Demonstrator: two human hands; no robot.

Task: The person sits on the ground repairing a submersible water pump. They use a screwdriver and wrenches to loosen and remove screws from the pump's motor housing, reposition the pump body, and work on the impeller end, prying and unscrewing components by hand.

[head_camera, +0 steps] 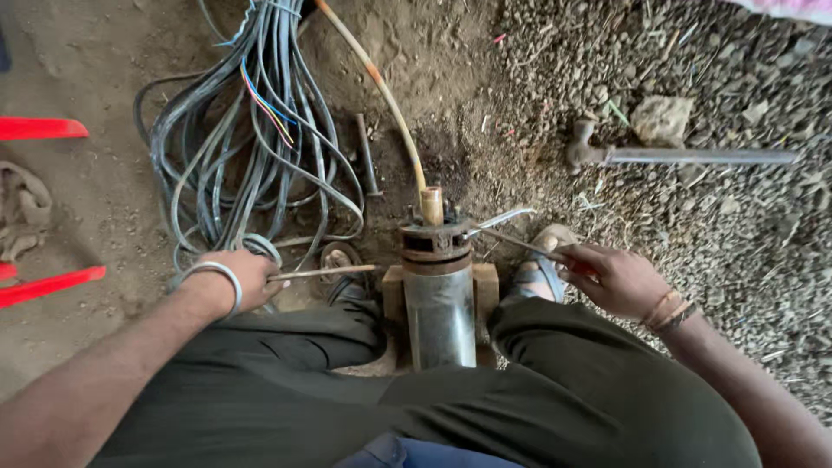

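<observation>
The pump (439, 290) stands between your knees on the dirt floor (78, 78). Your left hand (247, 277) grips a thin rod (325, 272) left of it; your right hand (617, 279) grasps a tool (507, 234) at the pump's top flange (cables (251, 130) lie behind). You're working the flange; keep the tool seated there.

Pump (439, 303) base hidden between the knees. Cable coil (251, 130) cut off at top edge. Red bars (43, 128) cropped at left. Right hand (617, 279) fingertips hidden around the tool (511, 241).
</observation>
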